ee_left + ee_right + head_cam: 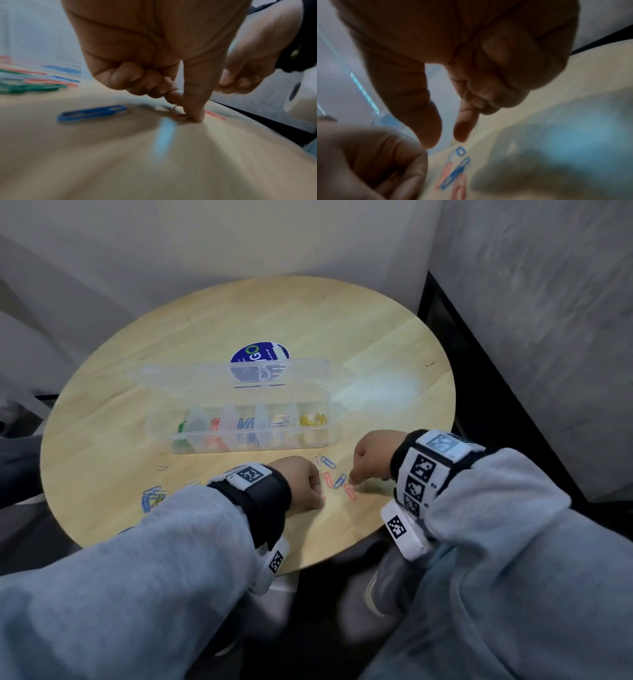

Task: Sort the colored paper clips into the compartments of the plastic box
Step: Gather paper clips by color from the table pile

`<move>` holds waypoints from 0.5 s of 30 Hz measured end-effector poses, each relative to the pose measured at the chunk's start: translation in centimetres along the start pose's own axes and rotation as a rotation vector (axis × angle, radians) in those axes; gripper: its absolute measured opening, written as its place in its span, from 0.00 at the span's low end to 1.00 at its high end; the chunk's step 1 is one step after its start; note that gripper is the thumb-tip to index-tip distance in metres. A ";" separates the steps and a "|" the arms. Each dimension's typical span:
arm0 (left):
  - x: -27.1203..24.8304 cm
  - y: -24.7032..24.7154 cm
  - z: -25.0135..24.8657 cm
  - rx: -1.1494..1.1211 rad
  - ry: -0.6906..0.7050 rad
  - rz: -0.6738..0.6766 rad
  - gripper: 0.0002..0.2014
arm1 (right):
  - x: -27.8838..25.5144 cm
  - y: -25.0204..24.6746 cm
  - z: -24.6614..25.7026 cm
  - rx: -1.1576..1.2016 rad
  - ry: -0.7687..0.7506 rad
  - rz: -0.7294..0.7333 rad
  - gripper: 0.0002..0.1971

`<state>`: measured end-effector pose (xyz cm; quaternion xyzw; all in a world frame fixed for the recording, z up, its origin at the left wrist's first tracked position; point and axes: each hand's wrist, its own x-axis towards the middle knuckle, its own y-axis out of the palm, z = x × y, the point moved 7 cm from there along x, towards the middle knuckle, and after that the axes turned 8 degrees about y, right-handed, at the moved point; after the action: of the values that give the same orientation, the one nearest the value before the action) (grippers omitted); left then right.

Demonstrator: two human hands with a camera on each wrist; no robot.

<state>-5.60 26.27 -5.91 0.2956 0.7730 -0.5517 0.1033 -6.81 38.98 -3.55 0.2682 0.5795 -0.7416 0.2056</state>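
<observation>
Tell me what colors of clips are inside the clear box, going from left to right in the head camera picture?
In the plastic box: green clips → red clips → blue clips → white clips → yellow clips.
</observation>
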 end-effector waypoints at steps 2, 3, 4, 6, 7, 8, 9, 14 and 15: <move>-0.4 -0.3 0.6 -0.067 -0.036 0.005 0.10 | 0.4 0.9 0.2 -0.112 0.023 -0.030 0.13; -0.6 -0.4 0.9 -0.154 -0.053 -0.003 0.10 | 0.5 1.2 0.4 -0.164 0.032 -0.045 0.14; -0.7 -0.6 1.1 -0.286 -0.068 -0.019 0.10 | 0.6 1.5 0.5 -0.208 0.033 -0.045 0.14; -0.9 -1.0 1.4 -0.596 -0.093 -0.056 0.13 | 0.9 2.1 0.9 -0.266 0.040 -0.012 0.13; -1.0 -1.2 1.6 -0.756 -0.110 -0.084 0.15 | 1.0 2.3 1.1 -0.280 0.037 -0.007 0.13; -1.2 -1.4 1.9 -0.910 -0.129 -0.116 0.16 | 1.0 2.3 1.3 -0.291 0.032 -0.013 0.13; -1.4 -1.6 2.1 -1.051 -0.145 -0.145 0.16 | 1.1 2.3 1.5 -0.297 0.026 -0.024 0.12; -2.6 -3.1 3.1 -1.314 -0.152 -0.209 0.08 | 0.4 2.6 2.1 -0.267 -0.037 -0.006 0.11; -2.8 -3.5 3.4 -1.267 -0.154 -0.220 0.08 | 0.2 2.3 2.1 -0.231 -0.049 0.006 0.08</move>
<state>-5.91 21.47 -3.05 0.0561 0.9650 -0.0157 0.2556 -5.90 36.37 -5.00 0.2263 0.6549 -0.6757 0.2515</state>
